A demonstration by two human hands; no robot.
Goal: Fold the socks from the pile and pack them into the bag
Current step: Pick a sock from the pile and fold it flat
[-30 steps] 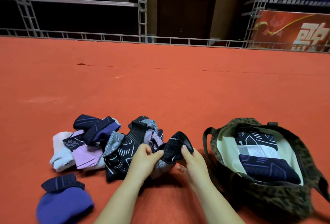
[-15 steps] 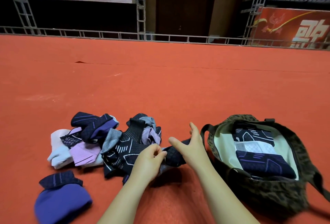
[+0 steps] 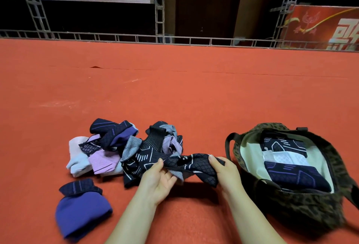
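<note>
Both forearms reach in from the bottom edge, bare, angled toward each other over the red floor (image 3: 174, 98).

Left hand (image 3: 158, 178): palm turned partly up, thumb on top, pinching one end of a black patterned sock (image 3: 192, 163) between thumb and fingers. A grey-striped part of the fabric hangs below the fingers.

Right hand (image 3: 225, 172): back of the hand toward the camera, thumb over the sock's other end, fingers curled beneath it and hidden. Grip is firm on the fabric.

The sock is stretched roughly level between the two hands, just above the floor, between the pile and the bag.

Sock pile (image 3: 124, 146): lies left of the hands, loose and tangled. Colours seen: black with white lines, dark navy with purple stripes, lilac, grey-striped, pale blue-white. Exact count cannot be told; pieces overlap.

One folded purple sock bundle (image 3: 82, 208) with a dark cuff lies apart, near the left forearm, in front of the pile.

One bag (image 3: 303, 210), dark leopard-print with a pale lining, lies open just right of the right hand. Three folded items are visible stacked inside: black with white lines at the far end, white in the middle, navy with purple lines nearest.

Background: metal scaffolding, a dark door, one red banner (image 3: 326, 26) at right.
</note>
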